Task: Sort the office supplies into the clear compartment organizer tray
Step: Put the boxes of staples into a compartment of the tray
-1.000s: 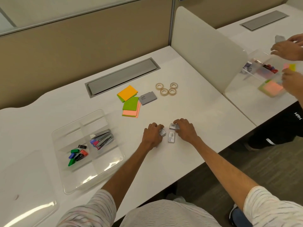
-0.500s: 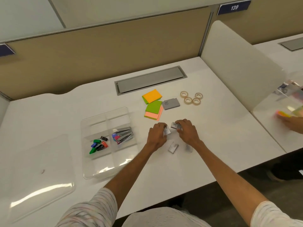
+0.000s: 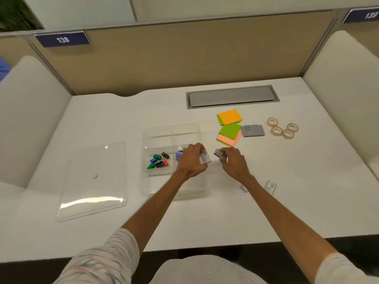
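The clear compartment organizer tray [image 3: 171, 130] lies on the white desk, with coloured binder clips [image 3: 158, 160] in its left middle cell. My left hand [image 3: 191, 161] hovers over the tray's right side, closed on a small clear staple box [image 3: 205, 158]. My right hand [image 3: 231, 160] is just right of the tray and grips another small staple box [image 3: 220, 154]. Two more small clear boxes [image 3: 270, 186] lie on the desk beside my right forearm. Part of the tray's right cells is hidden by my left hand.
Sticky note pads [image 3: 229, 126], a grey card box [image 3: 252, 130] and several tape rolls [image 3: 282, 128] lie at the back right. The clear tray lid [image 3: 92, 181] rests to the left. A grey cable hatch [image 3: 231, 96] sits at the back. White dividers flank the desk.
Both hands have lifted small boxes off the desk and carried them left toward the tray. The view has swung left, so the neighbouring desk is out of view.
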